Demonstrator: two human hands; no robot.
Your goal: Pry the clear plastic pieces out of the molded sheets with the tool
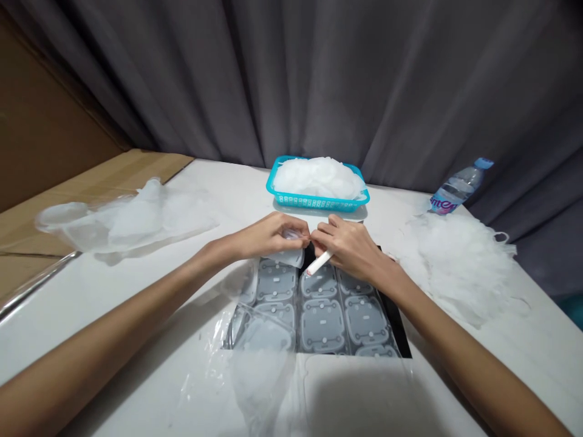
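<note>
My left hand [277, 235] is closed on a thin translucent white plastic piece [291, 256], whose lower edge sticks out below the fingers. Beside it, almost fingertip to fingertip, my right hand [350, 243] curls round a slim white stick [320, 263] with a reddish tip pointing down and left. Whatever lies between the two sets of fingertips is too small to make out. Under both hands is a dark sheet with rows of grey rounded squares [322, 325]. Clear plastic film [259, 358] covers its left part and spreads toward me.
Behind the hands stands a turquoise basket [319, 201] heaped with white soft pieces [321, 176]. A pile of translucent white material [460, 264] lies right, near a water bottle [460, 188]. Left are a translucent bag [146, 215] and cardboard [113, 176]. A grey curtain [319, 79] hangs behind.
</note>
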